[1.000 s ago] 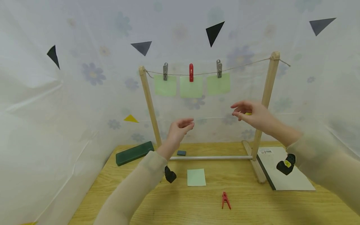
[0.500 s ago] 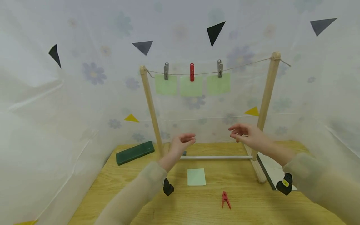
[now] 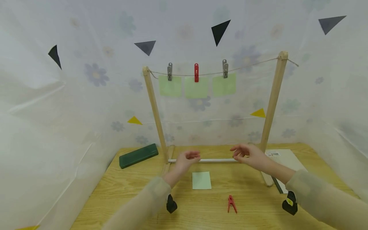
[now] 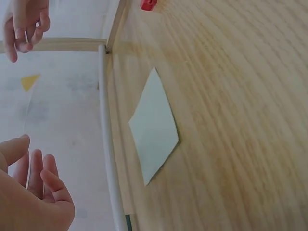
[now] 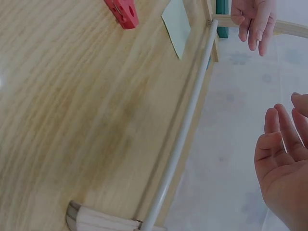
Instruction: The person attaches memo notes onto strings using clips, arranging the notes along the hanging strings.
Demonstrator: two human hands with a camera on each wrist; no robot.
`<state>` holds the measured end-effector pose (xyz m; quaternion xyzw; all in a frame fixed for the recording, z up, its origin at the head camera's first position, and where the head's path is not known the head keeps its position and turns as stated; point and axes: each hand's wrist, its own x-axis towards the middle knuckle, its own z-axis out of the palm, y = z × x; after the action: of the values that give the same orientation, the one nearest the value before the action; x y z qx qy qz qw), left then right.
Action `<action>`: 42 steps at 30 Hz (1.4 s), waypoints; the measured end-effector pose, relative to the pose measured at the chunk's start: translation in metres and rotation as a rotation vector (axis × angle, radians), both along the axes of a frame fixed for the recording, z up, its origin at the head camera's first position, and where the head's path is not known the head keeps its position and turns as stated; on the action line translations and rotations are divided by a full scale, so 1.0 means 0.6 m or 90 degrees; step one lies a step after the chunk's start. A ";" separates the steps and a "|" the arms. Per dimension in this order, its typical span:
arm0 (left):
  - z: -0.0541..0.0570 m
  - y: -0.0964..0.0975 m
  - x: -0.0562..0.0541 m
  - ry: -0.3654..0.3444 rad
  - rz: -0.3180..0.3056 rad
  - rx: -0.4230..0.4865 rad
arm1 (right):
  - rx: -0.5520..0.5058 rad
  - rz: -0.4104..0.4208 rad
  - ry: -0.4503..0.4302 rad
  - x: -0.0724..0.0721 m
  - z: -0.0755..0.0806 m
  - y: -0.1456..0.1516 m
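My left hand (image 3: pixel 185 162) hovers above the table, fingers loosely bent, with nothing in it. To the right, my right hand (image 3: pixel 250 156) is also in the air and holds nothing; a gap shows between its thumb and fingers in the right wrist view. A pale green paper square (image 3: pixel 201 180) lies flat on the table below and between the hands. Nearer the front lies a red clothespin (image 3: pixel 231 204). Behind the hands, three green papers (image 3: pixel 196 88) hang from a string, held by a red clothespin (image 3: pixel 196 72) in the middle and grey clothespins (image 3: pixel 170 72) on either side.
Wooden posts (image 3: pixel 273 99) carry the string, joined low down by a white rod (image 3: pixel 217 160). A dark green case (image 3: pixel 139 156) sits at the left back. A white pad (image 3: pixel 286 159) lies at the right, partly behind the right forearm. Patterned sheeting surrounds the table.
Both hands have come down from below the hanging papers to about the height of the white rod in the head view. The papers and clothespins stay in place.
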<state>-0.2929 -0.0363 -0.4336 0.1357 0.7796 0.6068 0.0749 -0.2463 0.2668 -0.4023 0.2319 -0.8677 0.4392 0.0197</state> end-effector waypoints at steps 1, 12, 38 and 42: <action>-0.003 -0.001 0.002 -0.004 0.000 -0.001 | -0.005 0.010 0.000 0.002 -0.005 -0.002; -0.047 -0.013 0.006 -0.003 0.007 -0.037 | 0.002 0.062 -0.036 0.029 -0.063 -0.009; -0.104 -0.032 0.020 0.000 0.002 -0.136 | 0.004 0.217 -0.130 0.067 -0.144 -0.025; -0.103 -0.032 0.022 0.001 -0.004 -0.159 | 0.007 0.253 -0.107 0.066 -0.151 -0.022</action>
<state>-0.2800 -0.0553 -0.4952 0.1279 0.8488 0.5046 0.0925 -0.2065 0.2534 -0.4929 0.3606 -0.8060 0.4477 -0.1412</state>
